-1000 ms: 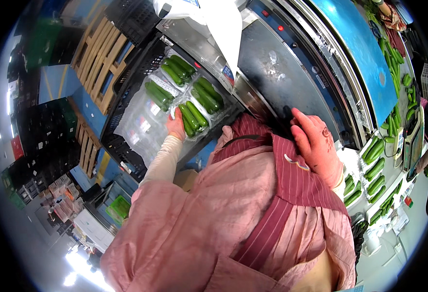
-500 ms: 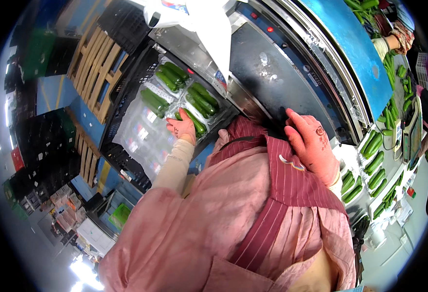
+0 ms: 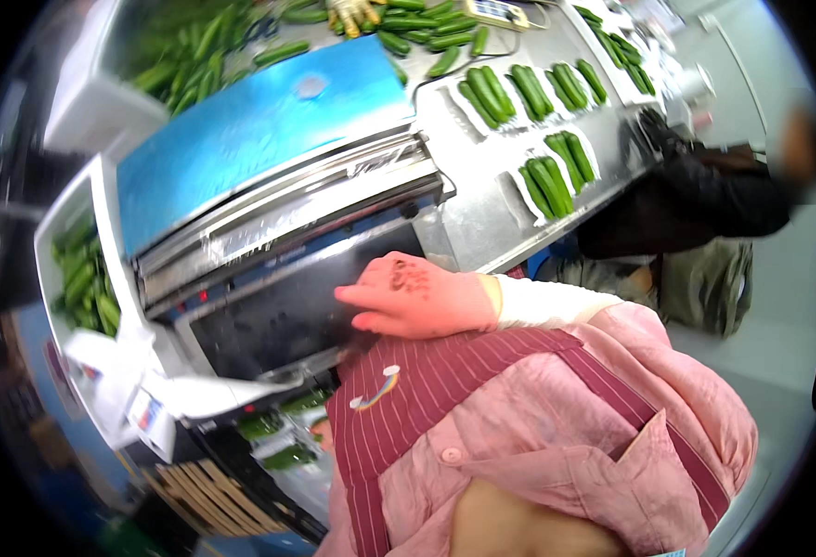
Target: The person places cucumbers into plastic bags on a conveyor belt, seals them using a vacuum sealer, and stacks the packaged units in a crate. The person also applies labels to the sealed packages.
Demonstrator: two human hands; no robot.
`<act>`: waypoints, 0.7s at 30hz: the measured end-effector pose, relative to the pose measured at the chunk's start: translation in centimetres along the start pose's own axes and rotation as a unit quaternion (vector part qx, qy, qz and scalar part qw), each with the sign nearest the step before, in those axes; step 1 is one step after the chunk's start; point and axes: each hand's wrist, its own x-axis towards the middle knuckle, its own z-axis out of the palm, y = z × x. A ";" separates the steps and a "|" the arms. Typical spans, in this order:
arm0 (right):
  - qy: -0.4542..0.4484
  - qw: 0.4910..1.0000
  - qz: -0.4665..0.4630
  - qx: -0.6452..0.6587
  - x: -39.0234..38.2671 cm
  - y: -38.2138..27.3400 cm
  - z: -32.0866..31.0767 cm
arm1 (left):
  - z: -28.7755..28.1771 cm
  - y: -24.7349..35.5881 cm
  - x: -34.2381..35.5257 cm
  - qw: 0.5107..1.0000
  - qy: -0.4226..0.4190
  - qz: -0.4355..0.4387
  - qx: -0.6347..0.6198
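Two white trays of green cucumbers sit side by side near the edge of the shiny metal surface, to the right of a wrapping machine with a big blue top. More trays stand in a row on the far side of these two, and loose cucumbers lie farther off. Another person's hand in a yellowish glove is among the loose ones; it is too cut off to tell if it grips any.

The person's right hand, in a pink glove, is over the machine's dark flat plate. Its fingers point left, a bit bent and loose, and nothing shows in them. The left hand is almost all hidden by the striped apron. Only a small pink bit shows next to the wrapped cucumbers, so nobody can tell if it is holding something. Those wrapped ones lie near the person, on the left, in a black crate.

On the far left, a white box has more cucumbers inside. A crumpled white bag is just on its near side. A wooden pallet is at the near left.
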 end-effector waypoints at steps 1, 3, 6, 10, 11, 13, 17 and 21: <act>0.044 0.999 0.019 0.013 -1.0 0.7 -0.5 | -0.2 0.6 0.8 1.000 -0.005 0.014 -0.001; 0.115 0.986 0.123 -0.006 -4.8 2.6 -1.0 | -0.6 1.6 1.7 0.999 -0.012 0.034 -0.014; 0.218 0.926 0.284 -0.119 -11.4 4.5 -2.6 | -1.6 1.9 2.2 0.997 -0.017 0.056 -0.047; 0.437 0.738 0.423 -0.292 -19.7 9.2 -5.2 | -4.5 3.6 2.9 0.986 -0.015 0.096 -0.135; 0.445 0.698 0.435 -0.354 -21.0 10.2 -6.4 | -6.1 4.6 3.2 0.980 -0.012 0.112 -0.166; 0.458 0.650 0.457 -0.399 -22.9 12.9 -7.3 | -10.1 8.1 3.4 0.955 0.001 0.164 -0.246; 0.454 0.609 0.522 -0.388 -24.9 17.9 -5.7 | -22.0 17.0 0.6 0.826 0.013 0.331 -0.456; 0.438 0.656 0.472 -0.393 -21.3 18.0 -5.2 | -30.8 24.5 -12.6 0.682 -0.021 0.548 -0.484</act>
